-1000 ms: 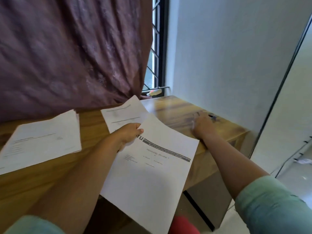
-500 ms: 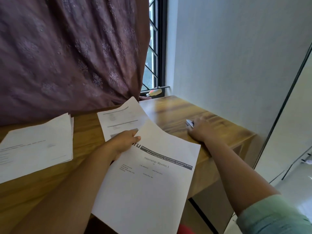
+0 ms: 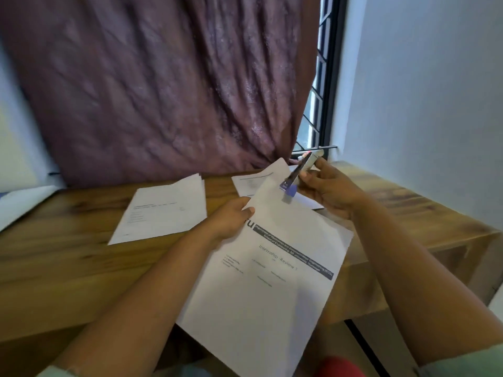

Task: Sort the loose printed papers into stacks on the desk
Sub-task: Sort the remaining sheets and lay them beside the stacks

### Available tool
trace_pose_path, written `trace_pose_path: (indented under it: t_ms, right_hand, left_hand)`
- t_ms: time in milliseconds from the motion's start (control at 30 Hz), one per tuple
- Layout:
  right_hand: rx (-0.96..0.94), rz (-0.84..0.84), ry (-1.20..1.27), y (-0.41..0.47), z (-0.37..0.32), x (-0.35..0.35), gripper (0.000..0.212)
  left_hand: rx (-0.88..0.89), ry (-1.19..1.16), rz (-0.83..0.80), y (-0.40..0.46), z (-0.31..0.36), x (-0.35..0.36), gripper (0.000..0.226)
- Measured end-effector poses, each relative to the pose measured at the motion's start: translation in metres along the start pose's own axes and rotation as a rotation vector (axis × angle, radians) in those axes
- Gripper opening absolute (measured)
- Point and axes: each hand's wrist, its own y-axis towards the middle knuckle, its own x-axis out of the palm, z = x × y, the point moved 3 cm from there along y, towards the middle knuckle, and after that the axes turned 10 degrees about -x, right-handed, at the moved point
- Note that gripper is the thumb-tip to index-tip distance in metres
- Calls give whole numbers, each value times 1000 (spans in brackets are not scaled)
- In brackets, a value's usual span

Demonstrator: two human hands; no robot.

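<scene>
My left hand grips the upper left corner of a white printed set of papers with a dark header band and the words "Internship Review". The papers hang over the front edge of the wooden desk. My right hand holds a small metal stapler with a blue end, lifted over the top edge of the held papers. A stack of printed papers lies on the desk to the left. Another printed sheet lies behind the held papers, partly hidden.
A dark purple curtain hangs behind the desk. A barred window and a pale wall stand at the right. More white paper shows at the far left edge. Something red is below the desk edge.
My right hand picked the stapler up off the desk's right side and brought it left, up to the top of the held papers. The view swung left. My left hand kept its grip.
</scene>
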Motion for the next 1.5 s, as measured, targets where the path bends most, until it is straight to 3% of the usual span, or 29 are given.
trace_pose_path:
  t_ms: [100, 300, 667, 800, 933, 1067, 1133, 1200, 1267, 1333, 1433, 1500]
  right_hand:
    - [-16, -60, -3, 5, 4, 26, 30]
    - [-20, -99, -76, 16, 18, 50, 20]
    - [16, -191, -189, 28, 41, 83, 65]
    - [1, -230, -175, 32, 48, 87, 78]
    - [-51, -196, -223, 36, 53, 90, 53]
    - [-34, -137, -196, 35, 60, 90, 44]
    - [43, -196, -215, 33, 64, 88, 35]
    - [124, -175, -220, 34, 69, 81, 30]
    - [173, -8, -117, 38, 70, 66, 23]
    - [189, 145, -37, 40, 65, 49, 18]
    - [291, 162, -379, 32, 58, 24, 17]
    - [372, -52, -771, 27, 63, 15, 23]
  left_hand:
    - [5, -7, 26, -19, -4, -17, 28]
    - [-8, -7, 63, -33, -19, -38, 29]
    - [-76, -71, 43, -36, -27, -47, 19]
    - [70, 24, 202, -21, -16, -51, 38]
    - [164, 86, 329, -10, -10, -41, 29]
    - [192, 65, 401, -7, -17, -35, 22]
    - [153, 18, 338, -6, -22, -35, 25]
    - [67, -70, 207, -3, -30, -38, 43]
    - [-12, -129, 106, 0, -38, -40, 47]
    - [-49, -164, 103, 0, -42, -43, 33]
    - [-111, -307, 125, -4, -44, -51, 17]
    - [-129, -351, 159, -7, -43, -61, 22]
